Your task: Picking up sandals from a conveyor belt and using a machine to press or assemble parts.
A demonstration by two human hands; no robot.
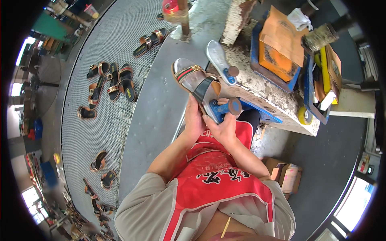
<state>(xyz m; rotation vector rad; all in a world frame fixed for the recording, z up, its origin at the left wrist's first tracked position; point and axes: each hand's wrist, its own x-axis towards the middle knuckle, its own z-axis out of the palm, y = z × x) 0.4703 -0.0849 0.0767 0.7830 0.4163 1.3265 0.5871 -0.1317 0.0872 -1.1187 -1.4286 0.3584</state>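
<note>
1. We see a sandal (196, 81) held up in front of the person's chest, above the near edge of the bench (257, 86); its long axis runs from the upper left down to the lower right; the rounded toe end points up and left, away from the person, and the heel end points down toward the hands.
2. It has a clear, shiny footbed, a red and green band with a gold piece across the front, and a dark strap behind that.
3. Our left hand (194, 120) wraps the heel end from below; its fingers are curled closed on the sandal.
4. Our right hand (223, 128) sits just beside it; its fingers are closed around a blue tool (225, 107) with a round brown end, pressed against the sandal's heel.
5. A second clear sole (219, 60) lies on the bench's near edge, just beyond.
</note>
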